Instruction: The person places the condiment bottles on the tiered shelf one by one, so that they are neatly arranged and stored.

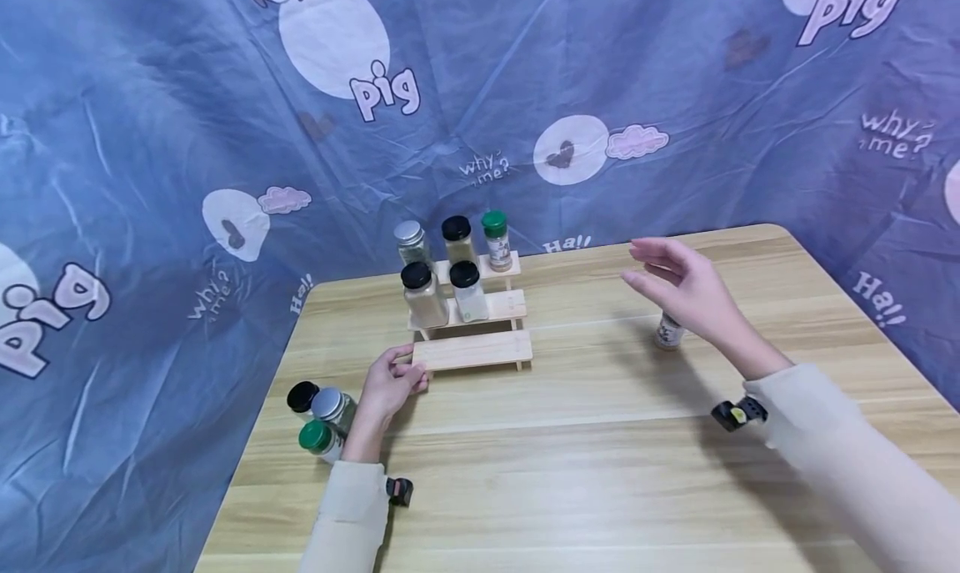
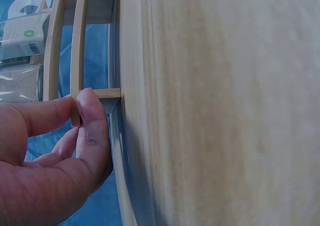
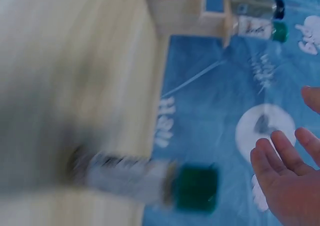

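A three-step wooden spice rack stands at the back of the table. My left hand pinches the left end of its lowest step between thumb and fingers; the left wrist view shows the step's edge in that grip. On the rack's upper two steps are several spice jars, among them one with a green lid. My right hand holds nothing, its fingers loosely bent, above a small spice jar on the table. That jar's green lid shows in the right wrist view, apart from my fingers.
Left of my left forearm stand three more jars: one black-lidded, one silver-lidded and one green-lidded. A blue printed cloth hangs behind and beside the wooden table.
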`<state>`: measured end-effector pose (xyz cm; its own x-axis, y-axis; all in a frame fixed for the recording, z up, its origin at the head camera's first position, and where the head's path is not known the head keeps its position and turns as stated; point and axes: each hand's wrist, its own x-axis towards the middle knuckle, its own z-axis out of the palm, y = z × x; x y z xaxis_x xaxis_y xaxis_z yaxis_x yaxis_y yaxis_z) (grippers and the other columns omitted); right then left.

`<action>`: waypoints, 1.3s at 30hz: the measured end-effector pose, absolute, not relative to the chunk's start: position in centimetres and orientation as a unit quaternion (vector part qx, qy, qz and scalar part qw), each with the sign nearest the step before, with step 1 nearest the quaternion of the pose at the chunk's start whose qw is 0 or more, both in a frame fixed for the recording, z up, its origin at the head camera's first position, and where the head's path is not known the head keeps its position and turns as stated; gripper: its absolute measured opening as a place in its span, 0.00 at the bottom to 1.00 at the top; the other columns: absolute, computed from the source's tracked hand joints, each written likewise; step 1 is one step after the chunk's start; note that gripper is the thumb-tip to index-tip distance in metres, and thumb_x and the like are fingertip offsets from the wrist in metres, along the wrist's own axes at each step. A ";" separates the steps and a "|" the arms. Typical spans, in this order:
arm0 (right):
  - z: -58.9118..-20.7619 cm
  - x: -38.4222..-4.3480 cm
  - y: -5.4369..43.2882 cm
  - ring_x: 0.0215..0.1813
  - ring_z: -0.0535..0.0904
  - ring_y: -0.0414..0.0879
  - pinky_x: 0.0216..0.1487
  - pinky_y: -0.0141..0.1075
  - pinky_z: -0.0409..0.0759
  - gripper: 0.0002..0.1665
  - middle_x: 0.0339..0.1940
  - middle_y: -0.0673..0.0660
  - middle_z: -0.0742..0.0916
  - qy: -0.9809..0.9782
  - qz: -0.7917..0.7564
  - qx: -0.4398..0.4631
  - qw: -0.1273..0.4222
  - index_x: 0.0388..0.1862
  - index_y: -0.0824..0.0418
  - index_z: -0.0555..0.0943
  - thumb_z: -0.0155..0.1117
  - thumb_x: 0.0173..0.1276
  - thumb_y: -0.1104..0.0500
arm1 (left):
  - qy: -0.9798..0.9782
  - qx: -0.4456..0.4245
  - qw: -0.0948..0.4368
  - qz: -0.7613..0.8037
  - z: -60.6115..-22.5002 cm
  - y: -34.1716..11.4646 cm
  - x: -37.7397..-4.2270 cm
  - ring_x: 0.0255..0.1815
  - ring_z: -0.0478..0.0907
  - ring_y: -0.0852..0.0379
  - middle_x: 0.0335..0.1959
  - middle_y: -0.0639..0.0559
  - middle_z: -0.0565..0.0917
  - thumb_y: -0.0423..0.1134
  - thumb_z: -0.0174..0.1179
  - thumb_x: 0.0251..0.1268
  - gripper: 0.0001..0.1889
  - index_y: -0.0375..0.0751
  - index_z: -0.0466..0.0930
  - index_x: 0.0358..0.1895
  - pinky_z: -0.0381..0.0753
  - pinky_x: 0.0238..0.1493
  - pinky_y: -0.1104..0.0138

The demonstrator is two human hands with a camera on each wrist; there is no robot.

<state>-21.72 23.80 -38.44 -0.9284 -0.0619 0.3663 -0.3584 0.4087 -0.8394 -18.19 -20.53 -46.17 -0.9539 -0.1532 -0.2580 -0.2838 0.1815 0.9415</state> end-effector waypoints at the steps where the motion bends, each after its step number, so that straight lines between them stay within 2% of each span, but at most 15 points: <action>1: -38.8 -21.4 24.4 0.59 0.80 0.24 0.66 0.16 0.78 0.27 0.60 0.55 0.87 -0.836 0.518 0.120 0.136 0.67 0.63 0.79 0.74 0.71 0.62 | 0.767 -0.142 0.051 0.624 -46.2 -20.5 -18.2 0.32 0.86 0.59 0.35 0.41 0.86 0.23 0.62 0.72 0.26 0.27 0.69 0.71 0.92 0.37 0.73; 4: -40.2 -20.6 25.9 0.58 0.77 0.20 0.64 0.11 0.74 0.29 0.64 0.66 0.85 -0.857 0.487 0.111 0.123 0.69 0.64 0.79 0.74 0.71 0.61 | 0.765 -0.142 0.051 0.626 -46.2 -20.5 -18.1 0.32 0.86 0.59 0.35 0.40 0.86 0.23 0.62 0.72 0.26 0.27 0.69 0.71 0.91 0.36 0.73; 7: -41.3 -19.8 27.3 0.57 0.74 0.15 0.61 0.07 0.71 0.32 0.65 0.67 0.85 -0.870 0.469 0.103 0.116 0.70 0.64 0.78 0.76 0.69 0.59 | 0.763 -0.140 0.051 0.629 -46.3 -20.6 -18.1 0.31 0.86 0.59 0.35 0.39 0.86 0.22 0.62 0.72 0.26 0.26 0.69 0.71 0.91 0.36 0.73; 10: -42.2 -19.4 28.4 0.57 0.73 0.15 0.61 0.07 0.71 0.34 0.65 0.60 0.85 -0.870 0.471 0.096 0.110 0.71 0.64 0.77 0.76 0.69 0.59 | 0.762 -0.140 0.052 0.630 -46.2 -20.6 -18.1 0.31 0.86 0.59 0.36 0.38 0.86 0.22 0.61 0.72 0.26 0.26 0.69 0.71 0.91 0.37 0.73; 12: -42.6 -19.2 28.9 0.56 0.74 0.15 0.60 0.08 0.73 0.34 0.63 0.59 0.84 -0.868 0.476 0.095 0.106 0.71 0.65 0.76 0.76 0.69 0.61 | 0.762 -0.142 0.051 0.629 -46.3 -20.6 -18.2 0.32 0.86 0.59 0.36 0.39 0.86 0.22 0.61 0.72 0.26 0.27 0.69 0.71 0.91 0.37 0.73; 17: -43.6 -18.6 29.8 0.51 0.73 0.12 0.53 0.06 0.73 0.35 0.63 0.71 0.84 -0.880 0.459 0.092 0.080 0.73 0.67 0.74 0.75 0.70 0.60 | 0.762 -0.144 0.052 0.630 -46.5 -20.5 -18.3 0.31 0.86 0.59 0.36 0.39 0.86 0.22 0.61 0.72 0.26 0.27 0.70 0.71 0.91 0.37 0.73; 20: -44.2 -18.3 30.2 0.49 0.73 0.12 0.51 0.07 0.74 0.35 0.62 0.72 0.84 -0.884 0.457 0.085 0.055 0.74 0.68 0.73 0.73 0.72 0.58 | 0.761 -0.141 0.053 0.630 -46.5 -20.5 -18.3 0.31 0.85 0.60 0.35 0.40 0.86 0.21 0.61 0.72 0.26 0.26 0.69 0.71 0.91 0.37 0.74; 22: -44.7 -18.1 30.5 0.49 0.75 0.13 0.51 0.08 0.76 0.34 0.58 0.65 0.86 -0.880 0.465 0.085 0.043 0.73 0.69 0.73 0.72 0.73 0.59 | 0.761 -0.139 0.051 0.632 -46.5 -20.5 -18.3 0.31 0.85 0.60 0.35 0.40 0.86 0.21 0.61 0.71 0.26 0.25 0.69 0.71 0.91 0.37 0.74; 27: -45.9 -18.0 30.9 0.50 0.80 0.19 0.50 0.12 0.80 0.27 0.49 0.35 0.85 -0.866 0.489 0.098 0.024 0.66 0.71 0.76 0.70 0.75 0.60 | 0.757 -0.135 0.047 0.637 -46.5 -20.5 -18.4 0.30 0.85 0.60 0.35 0.39 0.87 0.21 0.61 0.71 0.26 0.25 0.69 0.71 0.91 0.36 0.74; 28: -46.2 -18.0 30.9 0.50 0.81 0.21 0.50 0.12 0.81 0.26 0.48 0.31 0.84 -0.865 0.491 0.099 0.021 0.66 0.71 0.76 0.69 0.75 0.60 | 0.756 -0.135 0.048 0.638 -46.5 -20.5 -18.4 0.30 0.85 0.60 0.35 0.39 0.86 0.21 0.61 0.71 0.26 0.25 0.69 0.71 0.91 0.36 0.74; 31: -46.6 -18.0 31.0 0.51 0.82 0.23 0.50 0.11 0.80 0.25 0.47 0.29 0.83 -0.867 0.487 0.099 0.024 0.65 0.70 0.77 0.69 0.76 0.58 | 0.756 -0.134 0.049 0.639 -46.6 -20.5 -18.4 0.30 0.85 0.60 0.34 0.41 0.86 0.21 0.61 0.71 0.26 0.25 0.69 0.70 0.91 0.36 0.74; 35: -46.6 -18.2 30.6 0.50 0.81 0.20 0.51 0.10 0.78 0.24 0.48 0.37 0.86 -0.872 0.479 0.096 0.031 0.66 0.69 0.78 0.68 0.76 0.58 | 0.756 -0.135 0.049 0.638 -46.6 -20.6 -18.4 0.31 0.85 0.60 0.34 0.41 0.86 0.21 0.61 0.71 0.26 0.25 0.69 0.70 0.91 0.36 0.74; 39: -46.1 -18.5 29.5 0.50 0.78 0.17 0.51 0.10 0.77 0.24 0.53 0.57 0.89 -0.873 0.476 0.099 0.036 0.66 0.68 0.78 0.68 0.76 0.58 | 0.757 -0.137 0.048 0.637 -46.6 -20.6 -18.4 0.31 0.85 0.60 0.34 0.40 0.86 0.21 0.61 0.71 0.26 0.25 0.69 0.70 0.91 0.37 0.74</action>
<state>-18.46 29.47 -46.12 -0.9779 -0.1385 0.1566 -0.2067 0.5275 -0.8241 -18.35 -20.59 -46.58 -0.9581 -0.1462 -0.2462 -0.2675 0.1500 0.9518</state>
